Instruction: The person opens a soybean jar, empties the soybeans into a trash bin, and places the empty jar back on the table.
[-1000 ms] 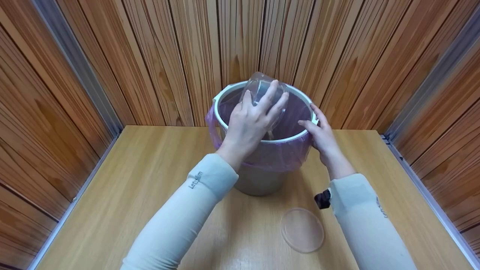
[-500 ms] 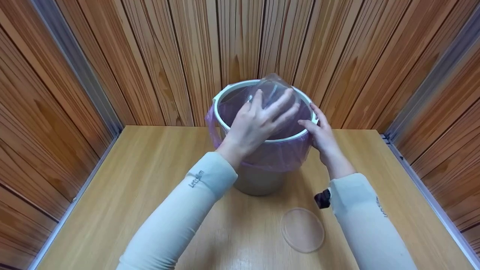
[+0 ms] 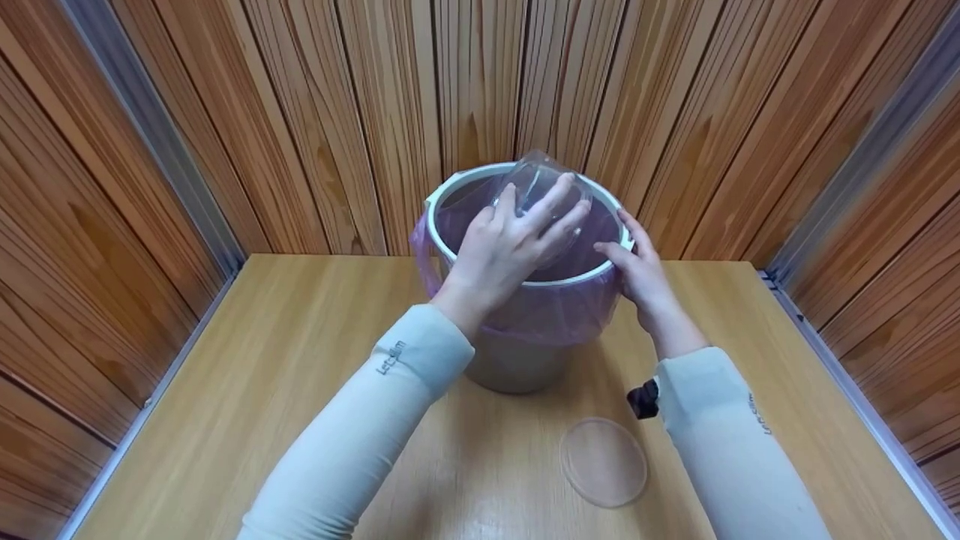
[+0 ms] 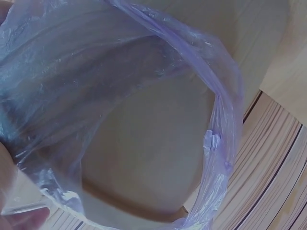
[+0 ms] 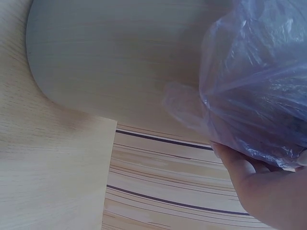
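Note:
My left hand [image 3: 502, 244] grips a clear plastic container [image 3: 534, 174], tipped with its base up and its mouth down over the bin. The container's lower part is hidden behind the fingers. A purple plastic bag [image 3: 555, 311] lines the grey bin [image 3: 517, 367] and folds down over its outside. On the right side of the bin's white rim [image 3: 574, 280], my right hand [image 3: 645, 274] holds the edge, thumb inside and fingers outside. The right wrist view has this hand [image 5: 268, 191] against the purple bag [image 5: 254, 96]. Whatever lies at the bottom of the bin is hidden.
A round clear lid [image 3: 604, 463] lies flat on the wooden table [image 3: 315, 322], in front of the bin and beside the right forearm. Wood-panelled walls [image 3: 480, 82] stand close behind the bin and at both sides.
My left hand has shifted the tipped container slightly right, with a small swing back. A thin brownish streak below the container, visible a second ago, no longer shows. My right hand stays on the rim.

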Tool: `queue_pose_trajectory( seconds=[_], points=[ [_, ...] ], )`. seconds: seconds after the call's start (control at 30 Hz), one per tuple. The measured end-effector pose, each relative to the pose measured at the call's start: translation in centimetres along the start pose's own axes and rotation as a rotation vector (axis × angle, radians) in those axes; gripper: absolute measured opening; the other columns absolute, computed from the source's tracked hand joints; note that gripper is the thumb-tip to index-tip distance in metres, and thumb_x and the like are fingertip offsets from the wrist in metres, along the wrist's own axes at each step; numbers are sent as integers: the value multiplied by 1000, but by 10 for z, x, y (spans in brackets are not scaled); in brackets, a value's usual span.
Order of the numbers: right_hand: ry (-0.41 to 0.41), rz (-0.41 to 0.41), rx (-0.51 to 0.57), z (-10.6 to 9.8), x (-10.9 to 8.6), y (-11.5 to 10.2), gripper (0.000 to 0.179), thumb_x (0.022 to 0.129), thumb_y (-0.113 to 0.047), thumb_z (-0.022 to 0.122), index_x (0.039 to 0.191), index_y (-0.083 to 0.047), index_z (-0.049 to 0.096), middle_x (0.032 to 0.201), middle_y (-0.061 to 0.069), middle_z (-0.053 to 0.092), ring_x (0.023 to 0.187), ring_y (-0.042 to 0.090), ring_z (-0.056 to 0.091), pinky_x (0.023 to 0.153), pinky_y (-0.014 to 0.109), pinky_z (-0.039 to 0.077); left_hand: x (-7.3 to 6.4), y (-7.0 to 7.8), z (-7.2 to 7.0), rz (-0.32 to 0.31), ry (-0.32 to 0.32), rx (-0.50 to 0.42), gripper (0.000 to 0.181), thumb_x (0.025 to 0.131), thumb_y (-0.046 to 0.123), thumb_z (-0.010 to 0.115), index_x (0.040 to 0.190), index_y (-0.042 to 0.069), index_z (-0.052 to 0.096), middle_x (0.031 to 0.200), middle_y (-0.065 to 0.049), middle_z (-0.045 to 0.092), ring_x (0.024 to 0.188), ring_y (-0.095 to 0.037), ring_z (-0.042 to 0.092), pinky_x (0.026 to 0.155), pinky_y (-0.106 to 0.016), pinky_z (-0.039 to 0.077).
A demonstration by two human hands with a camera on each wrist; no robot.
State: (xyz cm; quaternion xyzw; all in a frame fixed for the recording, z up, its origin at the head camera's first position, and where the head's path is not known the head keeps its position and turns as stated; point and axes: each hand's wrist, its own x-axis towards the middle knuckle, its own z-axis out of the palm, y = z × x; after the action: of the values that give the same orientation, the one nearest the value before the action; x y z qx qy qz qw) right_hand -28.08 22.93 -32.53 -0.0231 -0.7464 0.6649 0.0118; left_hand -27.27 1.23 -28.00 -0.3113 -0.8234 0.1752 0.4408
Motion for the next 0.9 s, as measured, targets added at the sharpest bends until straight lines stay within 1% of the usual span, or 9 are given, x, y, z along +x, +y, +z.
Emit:
queue_pose_trajectory(
  seconds=[0.07, 0.17, 0.3, 0.43, 0.57, 0.7, 0.8, 0.87, 0.9],
  points=[
    [-2, -1, -9, 0, 0, 1, 72, 89, -32, 55, 148, -32, 15, 152, 7, 16, 132, 31, 28, 106, 54, 27, -1, 0, 1, -26, -15, -36, 75, 87, 2, 55, 146, 33, 20, 152, -1, 20, 107, -35, 56, 63, -30, 54],
    [-4, -3, -3, 1, 0, 1, 72, 89, -32, 55, 148, -32, 15, 152, 8, 16, 132, 32, 28, 106, 54, 27, -2, -1, 2, -61, -17, -69, 75, 87, 5, 57, 146, 33, 21, 153, -1, 20, 104, -33, 56, 60, -30, 52],
    [-1, -8, 6, 2, 1, 3, 71, 89, -30, 55, 148, -30, 16, 151, 9, 18, 131, 32, 31, 105, 52, 29, -4, -1, 3, -80, -39, -83, 77, 86, 7, 60, 147, 32, 18, 153, -2, 17, 102, -31, 56, 61, -29, 52],
    [-2, -8, 11, 3, 1, 5, 71, 89, -27, 54, 149, -27, 15, 151, 10, 19, 132, 32, 32, 106, 51, 29, -7, 1, 4, -100, -35, -84, 76, 86, 11, 61, 147, 31, 20, 153, -2, 20, 101, -30, 58, 62, -30, 54],
    [5, -7, 1, 1, 1, 5, 71, 89, -27, 53, 149, -26, 16, 151, 10, 18, 132, 33, 30, 106, 53, 28, -6, 1, 5, -118, -1, -95, 74, 86, 11, 61, 146, 31, 22, 152, -3, 22, 103, -31, 58, 62, -31, 54],
    [10, -12, -12, 0, 1, 4, 70, 89, -27, 53, 149, -27, 16, 151, 9, 18, 132, 33, 30, 106, 53, 28, -6, -1, 7, -150, 56, -113, 68, 87, 10, 59, 144, 31, 28, 150, -1, 27, 99, -30, 59, 57, -30, 52],
    [9, -20, -17, 1, 1, 3, 70, 89, -27, 53, 148, -28, 17, 151, 8, 18, 132, 32, 29, 106, 53, 28, -6, -3, 8, -218, 98, -140, 64, 87, 8, 57, 142, 31, 34, 148, -1, 33, 92, -28, 60, 53, -29, 49],
    [12, -25, -15, 1, 1, 2, 69, 88, -26, 53, 148, -28, 18, 151, 8, 18, 131, 31, 29, 105, 53, 29, -5, -5, 7, -271, 114, -169, 64, 86, 7, 57, 142, 30, 35, 147, -1, 33, 92, -28, 59, 52, -29, 48],
    [15, -26, -15, 1, 1, 2, 69, 88, -26, 53, 148, -28, 18, 151, 8, 19, 131, 31, 30, 105, 53, 29, -4, -6, 7, -286, 119, -174, 65, 85, 5, 57, 142, 30, 35, 147, -1, 33, 93, -29, 59, 52, -29, 48]
  ],
)
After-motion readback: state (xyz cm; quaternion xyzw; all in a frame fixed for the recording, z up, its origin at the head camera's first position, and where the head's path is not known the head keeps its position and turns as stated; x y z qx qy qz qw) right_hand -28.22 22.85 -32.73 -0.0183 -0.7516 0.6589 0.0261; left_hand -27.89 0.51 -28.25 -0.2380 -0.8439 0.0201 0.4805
